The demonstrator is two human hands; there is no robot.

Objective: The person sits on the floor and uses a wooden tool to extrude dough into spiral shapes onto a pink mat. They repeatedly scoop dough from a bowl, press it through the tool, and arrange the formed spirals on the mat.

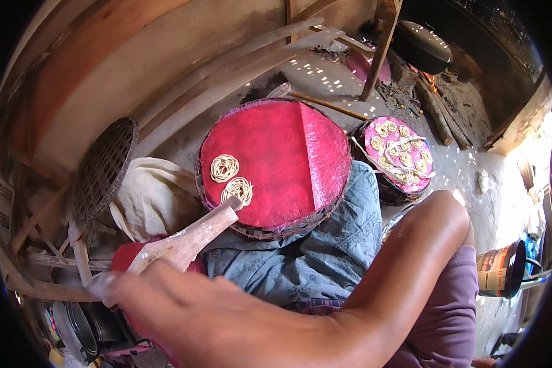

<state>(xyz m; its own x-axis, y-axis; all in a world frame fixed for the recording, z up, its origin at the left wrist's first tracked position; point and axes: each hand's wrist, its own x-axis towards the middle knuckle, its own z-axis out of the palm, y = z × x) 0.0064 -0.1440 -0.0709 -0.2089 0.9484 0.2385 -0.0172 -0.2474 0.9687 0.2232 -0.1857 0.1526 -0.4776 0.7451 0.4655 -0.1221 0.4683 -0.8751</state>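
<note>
My right hand [190,300] reaches across from the right, its fingers blurred and curled over a pale wooden press [187,236]. The press's narrow end hangs over a coiled noodle nest [238,191]; a second noodle nest [224,168] lies just behind. Both nests rest near the left edge of a red cloth [257,141] spread over a round woven basket [270,231]. The basket stands against blue patterned cloth [343,239] over my lap. My left hand does not show. Red fabric [126,254] lies beneath the press.
At right, a smaller basket [398,195] holds several noodle nests on pink cloth. Firewood [438,110] burns beneath a dark pot [422,48] at the far right. A woven tray [106,168] leans at left beside a pale cloth [153,196]. A bucket [498,270] stands at right.
</note>
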